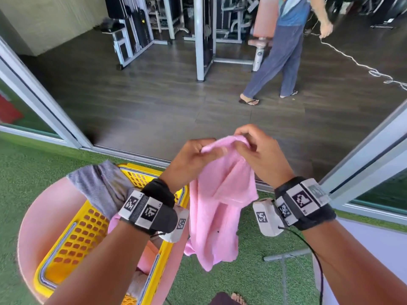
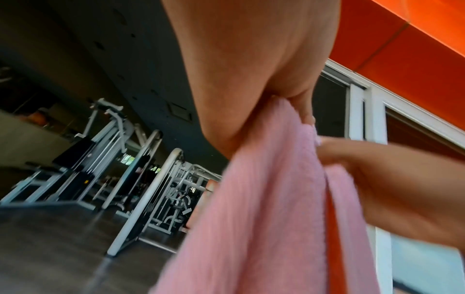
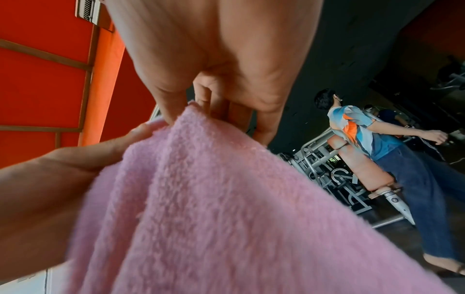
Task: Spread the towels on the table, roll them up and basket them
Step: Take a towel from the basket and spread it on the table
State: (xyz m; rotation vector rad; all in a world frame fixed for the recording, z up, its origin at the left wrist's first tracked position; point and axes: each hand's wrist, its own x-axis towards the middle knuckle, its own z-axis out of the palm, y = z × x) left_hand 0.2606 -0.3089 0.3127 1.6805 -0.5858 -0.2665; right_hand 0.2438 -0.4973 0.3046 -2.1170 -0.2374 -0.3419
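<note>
A pink towel (image 1: 217, 205) hangs in the air in front of me, held up by its top edge. My left hand (image 1: 198, 155) pinches that edge on the left, and my right hand (image 1: 253, 148) pinches it just beside, the two hands nearly touching. The left wrist view shows the pink towel (image 2: 264, 208) falling from my left hand (image 2: 297, 103). In the right wrist view the pink towel (image 3: 201, 199) drapes below my right hand (image 3: 191, 103). Down at the left a yellow basket (image 1: 72, 236) stands on a round pink table (image 1: 39, 216); a grey towel (image 1: 103, 186) lies over its rim.
More pink cloth (image 1: 114, 223) lies inside the basket, mostly hidden by my left arm. Green turf (image 1: 248, 271) covers the ground under the towel. Ahead, a doorway opens onto a dark gym floor with weight machines (image 1: 204, 36); a person (image 1: 284, 51) walks there.
</note>
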